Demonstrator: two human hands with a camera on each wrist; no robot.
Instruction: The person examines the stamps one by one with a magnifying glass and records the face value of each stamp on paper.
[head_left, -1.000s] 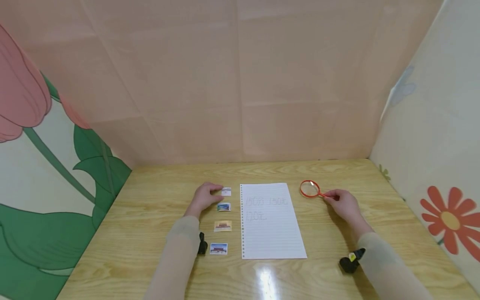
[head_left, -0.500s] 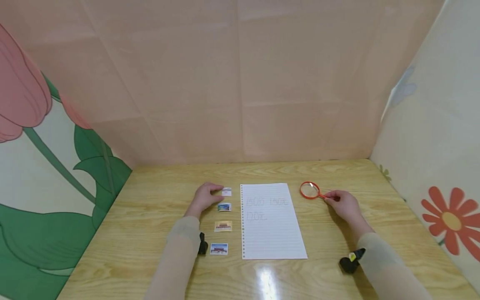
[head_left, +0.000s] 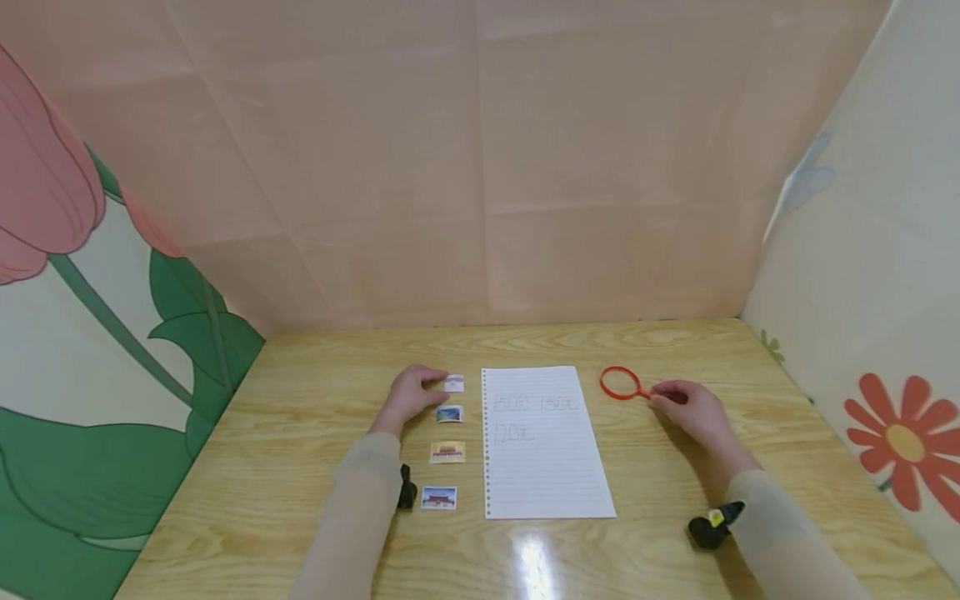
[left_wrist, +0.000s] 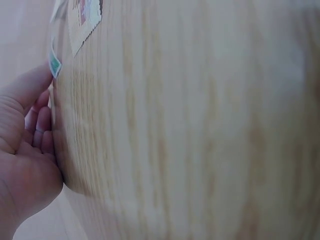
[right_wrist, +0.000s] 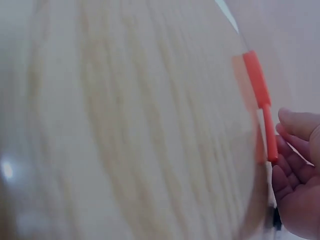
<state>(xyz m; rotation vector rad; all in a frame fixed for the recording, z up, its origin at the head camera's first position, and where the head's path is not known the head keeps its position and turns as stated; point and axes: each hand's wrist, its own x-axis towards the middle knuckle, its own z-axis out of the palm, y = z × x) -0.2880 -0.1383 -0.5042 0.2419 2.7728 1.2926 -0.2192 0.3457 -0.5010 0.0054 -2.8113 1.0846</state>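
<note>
In the head view my left hand [head_left: 411, 395] rests on the table, index fingertip and thumb spread at the left edge of a small pale postage stamp [head_left: 454, 383]. Below it, in a column, lie a blue-green stamp [head_left: 450, 414], a yellow stamp [head_left: 447, 452] and a blue stamp with a red building [head_left: 438, 497]. A red-rimmed magnifying glass [head_left: 620, 383] lies flat on the table. My right hand [head_left: 693, 410] is at its handle end. In the right wrist view, the red handle [right_wrist: 270, 135] shows just beside the loosely curled fingers.
A lined sheet of paper [head_left: 549, 475] with faint handwritten numbers lies between the stamps and the magnifying glass. A pink cloth backdrop [head_left: 480, 167] stands behind the wooden table [head_left: 300, 392]. Flower-patterned panels flank it. A black wrist device [head_left: 708, 530] sits by the right sleeve.
The magnifying glass has come down slightly and the glare on its lens is gone. My right hand has shifted a little right, off the handle. My left hand has stayed put.
</note>
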